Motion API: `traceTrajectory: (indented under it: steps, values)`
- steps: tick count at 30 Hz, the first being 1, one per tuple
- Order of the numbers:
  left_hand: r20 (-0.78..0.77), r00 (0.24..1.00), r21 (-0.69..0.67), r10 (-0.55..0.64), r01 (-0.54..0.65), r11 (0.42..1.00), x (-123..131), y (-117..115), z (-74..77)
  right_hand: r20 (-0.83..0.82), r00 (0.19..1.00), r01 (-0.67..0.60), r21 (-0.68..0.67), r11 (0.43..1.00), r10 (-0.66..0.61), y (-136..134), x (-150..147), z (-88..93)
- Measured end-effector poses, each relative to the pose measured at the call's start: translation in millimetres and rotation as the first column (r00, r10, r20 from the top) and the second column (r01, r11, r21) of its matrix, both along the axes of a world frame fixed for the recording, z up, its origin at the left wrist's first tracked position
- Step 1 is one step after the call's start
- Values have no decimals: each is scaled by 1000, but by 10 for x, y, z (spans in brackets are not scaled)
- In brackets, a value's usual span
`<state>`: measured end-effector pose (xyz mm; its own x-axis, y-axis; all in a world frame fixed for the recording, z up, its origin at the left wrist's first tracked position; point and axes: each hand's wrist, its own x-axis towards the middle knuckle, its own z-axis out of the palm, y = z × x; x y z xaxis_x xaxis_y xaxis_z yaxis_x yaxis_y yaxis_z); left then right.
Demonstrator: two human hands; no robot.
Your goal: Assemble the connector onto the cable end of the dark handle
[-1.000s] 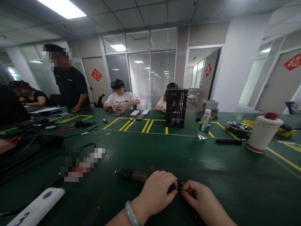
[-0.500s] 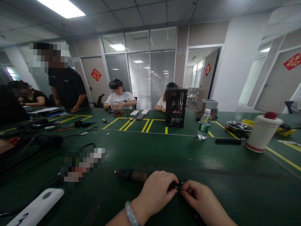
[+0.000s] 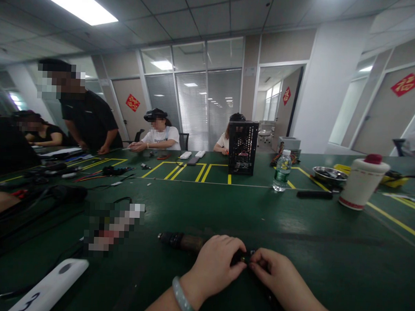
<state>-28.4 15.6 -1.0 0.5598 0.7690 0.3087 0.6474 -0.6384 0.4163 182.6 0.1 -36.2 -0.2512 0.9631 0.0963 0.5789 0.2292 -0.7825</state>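
An electric screwdriver (image 3: 182, 241) with a dark, brownish barrel lies across the green table (image 3: 148, 280), its metal tip toward the left. My left hand (image 3: 217, 262), a pale bangle at the wrist, is closed around the tool's rear end. Close beside it, my right hand (image 3: 274, 271) pinches a small dark piece at that same end, where a dark cord (image 3: 269, 296) seems to run down toward me. Fingers hide most of that small piece, so its shape cannot be made out.
A white numbered device (image 3: 49, 286) lies at front left, with cables (image 3: 39, 204) behind it. Beyond my hands stand a black computer case (image 3: 242, 147), a water bottle (image 3: 282, 171) and a cream container (image 3: 361, 183). A metal bowl (image 3: 329, 173) sits at right. Several people are around the table.
My hands stay almost still on the screwdriver. Across the table, a seated person has shifted left with hands moved left, and the standing person leans slightly left.
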Motion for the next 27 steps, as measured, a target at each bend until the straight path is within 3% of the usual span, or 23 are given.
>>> traceTrajectory:
  steps: [3,11,21,27]
  values:
    - [-9,1000,-16,30,-30,999,2,1,-13,8,1000,2,0,1000,-2,-2,-2,8]
    - [-19,999,9,-26,26,1000,-5,1,0,-4,1000,-6,13,1000,6,1,-6,28]
    - [-49,999,10,21,-21,1000,5,2,-18,-9,1000,-8,6,1000,8,-10,-8,34]
    - [-23,999,17,-22,23,1000,5,5,6,-4,1000,-10,6,1000,10,-3,-11,56]
